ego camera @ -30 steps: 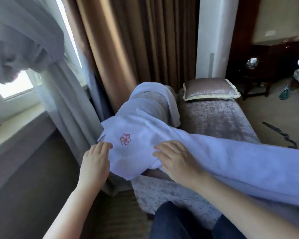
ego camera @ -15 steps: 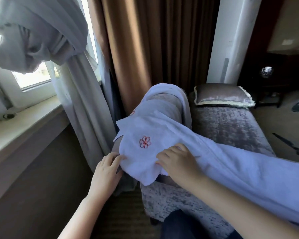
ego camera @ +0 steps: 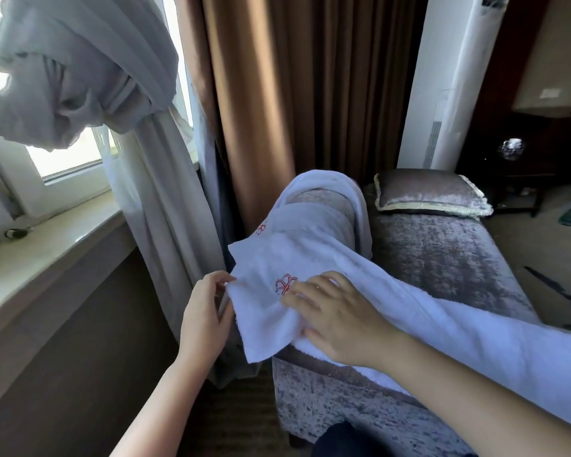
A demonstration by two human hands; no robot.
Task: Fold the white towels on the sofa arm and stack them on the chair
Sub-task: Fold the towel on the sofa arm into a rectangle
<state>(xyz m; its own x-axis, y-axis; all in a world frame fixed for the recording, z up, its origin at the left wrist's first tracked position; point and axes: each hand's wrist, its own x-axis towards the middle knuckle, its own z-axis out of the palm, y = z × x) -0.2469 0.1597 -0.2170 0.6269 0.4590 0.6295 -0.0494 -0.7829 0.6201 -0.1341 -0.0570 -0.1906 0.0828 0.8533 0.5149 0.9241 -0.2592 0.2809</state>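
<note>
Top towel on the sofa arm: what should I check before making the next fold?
1. Grip: left hand pinches the top towel at its left edge: ok.
2. Hold-down: right hand lies flat on the towel beside the red emblem: ok.
3. Smoothness: the towel is creased next to the right hand's fingers: not ok.
4. Far end free: the towel runs out of frame to the right: cannot tell.
5. The second towel lies underneath, draped on the sofa arm: ok.
6. Space on the chair: it is not in view: cannot tell.
</note>
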